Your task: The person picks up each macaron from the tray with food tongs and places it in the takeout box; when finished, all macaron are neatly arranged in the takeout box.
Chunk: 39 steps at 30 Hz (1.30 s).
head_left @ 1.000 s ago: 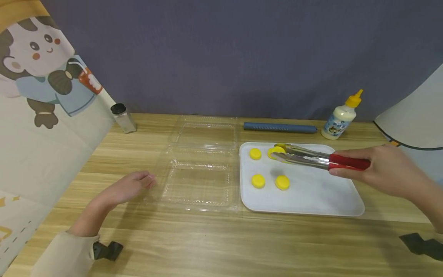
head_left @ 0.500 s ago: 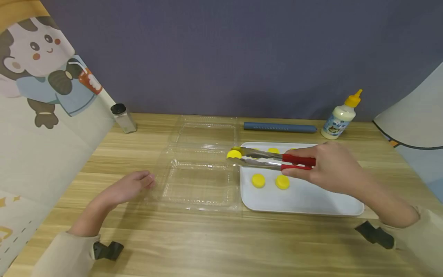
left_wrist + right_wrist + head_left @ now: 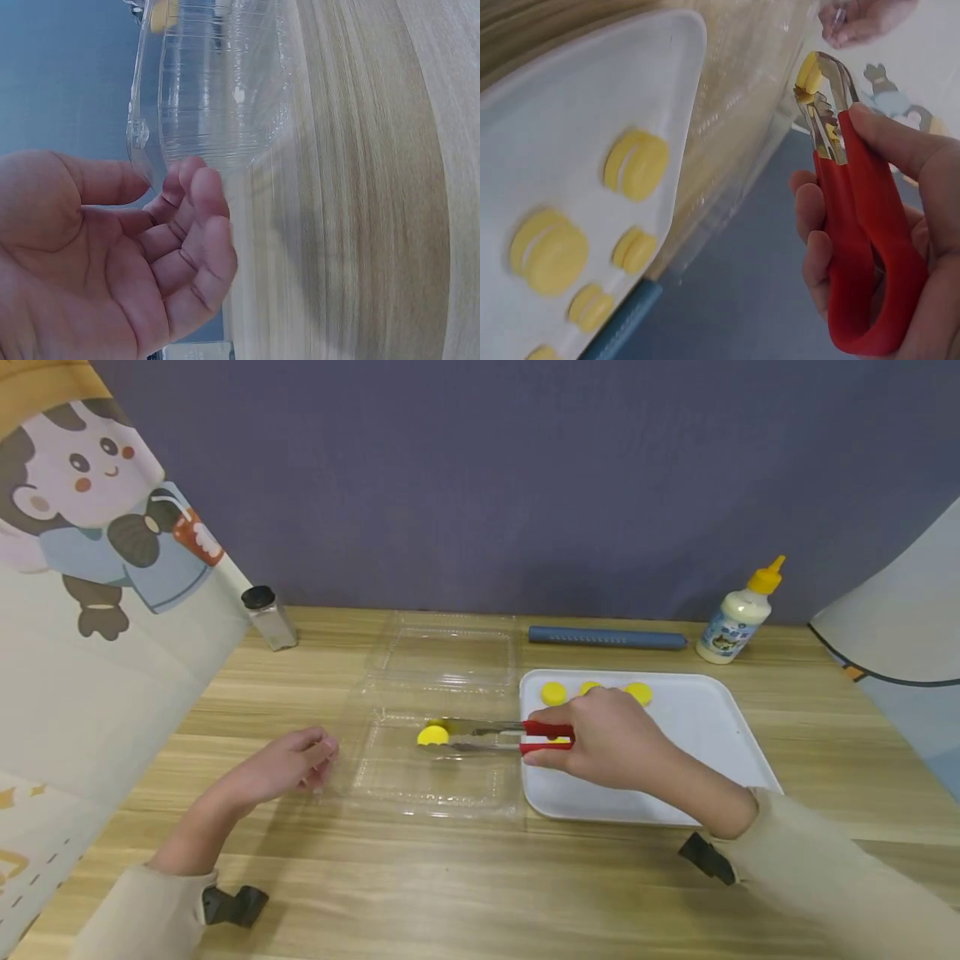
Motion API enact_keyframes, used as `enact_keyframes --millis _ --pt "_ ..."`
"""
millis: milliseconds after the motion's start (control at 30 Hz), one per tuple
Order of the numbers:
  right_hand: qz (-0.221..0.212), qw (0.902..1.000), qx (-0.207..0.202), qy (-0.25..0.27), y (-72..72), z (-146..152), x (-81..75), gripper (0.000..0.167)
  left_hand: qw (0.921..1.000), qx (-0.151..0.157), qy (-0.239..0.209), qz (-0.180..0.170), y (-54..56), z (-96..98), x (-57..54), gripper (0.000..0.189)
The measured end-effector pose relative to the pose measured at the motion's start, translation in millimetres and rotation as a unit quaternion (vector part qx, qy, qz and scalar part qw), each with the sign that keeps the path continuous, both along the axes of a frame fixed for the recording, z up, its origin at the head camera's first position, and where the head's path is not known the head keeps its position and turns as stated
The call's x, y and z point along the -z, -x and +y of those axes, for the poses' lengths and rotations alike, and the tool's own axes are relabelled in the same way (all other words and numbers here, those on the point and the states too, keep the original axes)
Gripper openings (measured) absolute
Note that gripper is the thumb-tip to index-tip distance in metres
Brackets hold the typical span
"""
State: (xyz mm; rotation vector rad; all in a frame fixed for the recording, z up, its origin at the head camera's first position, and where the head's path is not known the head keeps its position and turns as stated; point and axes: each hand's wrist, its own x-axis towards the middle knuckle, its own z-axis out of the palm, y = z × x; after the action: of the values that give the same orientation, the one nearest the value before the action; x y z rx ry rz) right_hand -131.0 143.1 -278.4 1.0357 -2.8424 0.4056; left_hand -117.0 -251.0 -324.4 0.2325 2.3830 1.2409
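Observation:
My right hand (image 3: 611,739) grips the red handles of metal tongs (image 3: 870,240), whose tips pinch a yellow macaron (image 3: 432,736) over the base of a clear hinged plastic box (image 3: 442,810). The box lies with its lid (image 3: 450,647) folded back. At the box's left edge is my left hand (image 3: 281,764), its fingers loosely curled; in the left wrist view the rim reaches right to the thumb tip. Several more macarons (image 3: 636,165) sit on a white tray (image 3: 705,727), partly hidden by my right hand in the head view.
Behind the tray lies a blue rod-shaped object (image 3: 607,637). A white squeeze bottle with a yellow tip (image 3: 731,622) stands at the back right. At the back left is a small jar with a black lid (image 3: 270,620). A dark wall closes off the table's far side.
My right hand has moved left from over the tray with the tongs, carrying a macaron from the tray to over the box base. My left hand stays at the box's left edge, its fingers slightly lower.

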Motion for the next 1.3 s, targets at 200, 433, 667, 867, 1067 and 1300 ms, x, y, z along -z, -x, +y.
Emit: enact_keyframes --millis 200,433,667,867,1067,1300 --pt "-0.020 0.9997 -0.004 -0.015 5.9 -25 8.4 0.034 0.9998 -0.011 -0.015 -0.002 -0.5 -0.2 0.2 0.023" --pt "-0.019 0.9988 -0.002 -0.045 8.5 -54 8.6 0.037 0.9995 -0.019 -0.025 -0.010 -0.6 1.3 -0.4 0.022" --pt "-0.009 0.9969 0.024 -0.074 18.0 -72 12.9 0.032 0.9994 -0.017 -0.027 -0.010 -0.5 1.2 -0.3 0.021" --pt "-0.007 0.9954 0.030 -0.090 28.3 -79 21.0 0.029 0.9993 -0.018 -0.029 -0.017 0.4 2.6 -1.1 0.021" --pt "-0.016 0.9960 0.030 -0.083 32.8 -84 24.8 0.033 0.9992 -0.020 -0.029 -0.019 0.3 2.6 -1.7 0.022" --pt "-0.014 0.9961 0.034 -0.080 34.1 -89 27.6 0.032 0.9992 -0.019 -0.031 -0.018 -0.2 1.1 -1.4 0.021"
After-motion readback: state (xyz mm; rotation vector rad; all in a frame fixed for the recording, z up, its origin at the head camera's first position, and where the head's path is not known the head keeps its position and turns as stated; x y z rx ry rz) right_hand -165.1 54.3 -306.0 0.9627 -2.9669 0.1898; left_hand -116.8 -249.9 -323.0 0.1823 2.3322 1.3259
